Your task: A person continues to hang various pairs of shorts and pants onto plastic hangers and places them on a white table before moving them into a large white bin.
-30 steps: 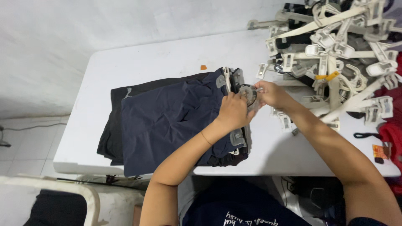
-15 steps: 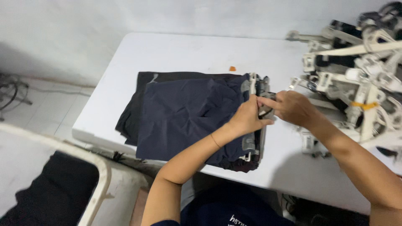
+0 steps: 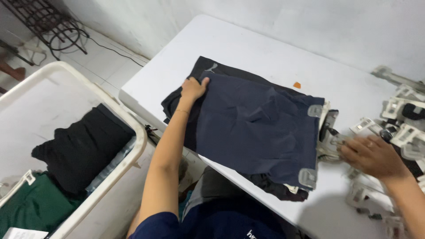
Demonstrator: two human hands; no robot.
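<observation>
Navy shorts (image 3: 256, 128) lie clipped on their hanger atop the stack; left hand (image 3: 193, 88) grips their far-left corner, right hand (image 3: 372, 155) rests open on loose hangers (image 3: 398, 132), many unused.

Shorts (image 3: 256, 128) looked like matt navy cloth, slightly creased; hanger clips (image 3: 315, 110) were pale plastic, table (image 3: 248, 48) smooth white, bin (image 3: 133, 132) scuffed plastic.

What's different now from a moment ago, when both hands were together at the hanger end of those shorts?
The left hand has let go at the hanger clips and moved across to the far hem of the navy shorts, gripping that edge. The right hand has shifted to the hanger's hook end beside the pile of white hangers. The shorts stay clipped on the stack on the white table.
</observation>
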